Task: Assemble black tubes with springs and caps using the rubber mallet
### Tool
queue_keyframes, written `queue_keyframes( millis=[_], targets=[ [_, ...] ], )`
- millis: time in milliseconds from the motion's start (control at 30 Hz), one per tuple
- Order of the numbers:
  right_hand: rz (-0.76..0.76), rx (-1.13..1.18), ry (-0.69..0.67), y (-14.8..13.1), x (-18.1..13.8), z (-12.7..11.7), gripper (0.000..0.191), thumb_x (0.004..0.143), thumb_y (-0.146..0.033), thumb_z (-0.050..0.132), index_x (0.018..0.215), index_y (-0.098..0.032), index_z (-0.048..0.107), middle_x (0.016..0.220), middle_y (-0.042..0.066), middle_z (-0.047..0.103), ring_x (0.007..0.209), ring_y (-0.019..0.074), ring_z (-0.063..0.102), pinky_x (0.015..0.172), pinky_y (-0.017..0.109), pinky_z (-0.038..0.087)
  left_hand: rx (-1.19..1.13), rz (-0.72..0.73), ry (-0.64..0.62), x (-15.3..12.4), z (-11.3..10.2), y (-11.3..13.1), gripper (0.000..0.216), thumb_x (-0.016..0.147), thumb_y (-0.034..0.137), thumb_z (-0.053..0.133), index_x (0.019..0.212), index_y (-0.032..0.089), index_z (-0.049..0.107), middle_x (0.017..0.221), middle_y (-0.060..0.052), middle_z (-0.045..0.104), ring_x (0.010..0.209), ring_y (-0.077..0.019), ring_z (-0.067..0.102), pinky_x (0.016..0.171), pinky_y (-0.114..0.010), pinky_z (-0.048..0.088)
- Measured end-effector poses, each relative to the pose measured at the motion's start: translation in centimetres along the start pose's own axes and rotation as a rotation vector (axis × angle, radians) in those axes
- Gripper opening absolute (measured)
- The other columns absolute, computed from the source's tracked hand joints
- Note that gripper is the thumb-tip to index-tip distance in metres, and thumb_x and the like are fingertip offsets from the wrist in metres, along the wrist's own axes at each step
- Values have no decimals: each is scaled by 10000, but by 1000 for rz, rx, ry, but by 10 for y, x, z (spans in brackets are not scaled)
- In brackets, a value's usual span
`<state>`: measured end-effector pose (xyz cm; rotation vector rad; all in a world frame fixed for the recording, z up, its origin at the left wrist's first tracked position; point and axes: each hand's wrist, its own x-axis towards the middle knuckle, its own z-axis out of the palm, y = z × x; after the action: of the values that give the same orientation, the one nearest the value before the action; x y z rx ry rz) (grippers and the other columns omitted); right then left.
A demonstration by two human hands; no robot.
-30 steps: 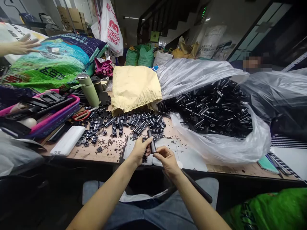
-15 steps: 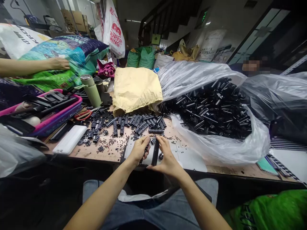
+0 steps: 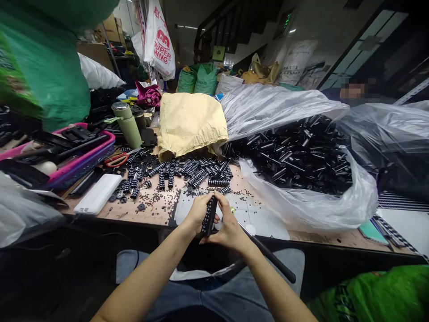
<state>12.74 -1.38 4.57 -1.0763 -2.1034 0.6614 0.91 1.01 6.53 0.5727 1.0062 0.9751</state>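
Just over the table's front edge, both hands meet around a dark piece. My left hand point(image 3: 195, 213) is closed on a black roller with white characters point(image 3: 206, 220), which tilts slightly. Pressed along its right side is a plain black strip-like piece point(image 3: 213, 215), gripped between the thumb and fingers of my right hand point(image 3: 231, 226). The two parts touch; whether they are joined I cannot tell. Beneath my right forearm, a thin metal rod with a black handle point(image 3: 281, 266) sticks out past the table edge. Several similar lettered rollers point(image 3: 170, 172) lie beyond my hands.
Small black rings are scattered over the table point(image 3: 157, 210) and white sheet point(image 3: 268, 223). An open plastic bag point(image 3: 268, 197) of black parts stands right, beside a yellow sack point(image 3: 192, 120). Left are a white power bank point(image 3: 98, 194), scissors point(image 3: 117, 160), a green flask point(image 3: 127, 127) and a pink-rimmed basket point(image 3: 110, 139).
My hands have come together, bringing the roller against the black piece. The rod's handle now shows under my right forearm. At left, another person's arm has gone and a large green bag hangs raised.
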Motion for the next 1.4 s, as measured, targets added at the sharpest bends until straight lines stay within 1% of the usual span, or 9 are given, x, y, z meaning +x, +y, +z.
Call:
queue_keyframes(
  millis=[433, 567, 700, 900, 1033, 1100, 1267, 1333, 1400],
  targets=[
    [167, 148, 27, -2, -5, 13, 997, 487, -231, 736, 1289, -207, 143, 1304, 116, 287, 1213, 238, 344, 1025, 386, 302, 196, -69, -42, 8, -9, -5, 385, 804, 479, 402, 777, 123, 546, 450, 7, 498, 365, -105, 483, 386, -219, 422],
    [155, 6, 127, 10, -7, 26, 960, 511, -212, 706, 1291, -177, 147, 1288, 143, 301, 1211, 269, 328, 1015, 430, 309, 542, 337, -3, 6, -22, -23, 338, 811, 375, 439, 1043, 161, 561, 809, -53, 565, 685, -144, 572, 661, -318, 497],
    [96, -206, 201, 23, -4, 34, 744, 653, -75, 513, 1302, -175, 164, 1259, 144, 340, 1223, 250, 308, 1009, 448, 310, 1048, 790, 85, 4, -33, -49, 493, 763, 198, 526, 1243, 154, 423, 1010, -109, 482, 972, -210, 476, 863, -393, 419],
    [159, -509, 154, 30, -38, 5, 765, 673, -340, 619, 1294, -156, 213, 1252, 160, 368, 1167, 297, 363, 919, 456, 382, 1488, 980, 39, 21, -46, -64, 374, 818, 63, 381, 1184, 78, 454, 949, -147, 537, 906, -220, 496, 765, -369, 464],
    [389, -884, 52, 38, -79, -33, 258, 808, -402, 460, 871, -164, 537, 874, 117, 571, 843, 258, 544, 694, 373, 433, 1597, 1103, -83, 29, -50, -60, 354, 813, 33, 360, 1145, 67, 478, 951, -145, 555, 883, -202, 512, 736, -329, 459],
    [527, -927, 8, 34, -85, -51, 284, 862, -380, 358, 749, -177, 522, 690, 69, 581, 678, 214, 564, 590, 307, 401, 1640, 1145, -136, 29, -47, -58, 345, 812, 38, 360, 1129, 78, 487, 973, -138, 560, 883, -200, 517, 732, -335, 446],
    [874, -723, -1, 7, -89, -59, 412, 811, -568, 314, 744, -218, 519, 637, 37, 606, 580, 215, 569, 514, 275, 333, 1750, 1126, -92, 28, -39, -56, 345, 815, 70, 385, 1144, 121, 475, 997, -111, 575, 871, -203, 528, 694, -355, 399],
    [991, -516, -145, 6, -100, -34, 473, 759, -634, 332, 711, -211, 538, 649, 60, 621, 616, 245, 587, 542, 307, 367, 1762, 1115, -84, 28, -39, -56, 353, 815, 69, 387, 1153, 129, 470, 999, -105, 576, 869, -195, 528, 691, -346, 383],
    [981, -157, -187, 13, -112, 4, 457, 738, -600, 410, 884, -196, 564, 838, 89, 652, 779, 247, 608, 620, 312, 420, 1763, 1114, -89, 28, -40, -57, 357, 816, 71, 389, 1159, 136, 468, 1015, -104, 572, 876, -192, 526, 696, -342, 370]
  ],
)
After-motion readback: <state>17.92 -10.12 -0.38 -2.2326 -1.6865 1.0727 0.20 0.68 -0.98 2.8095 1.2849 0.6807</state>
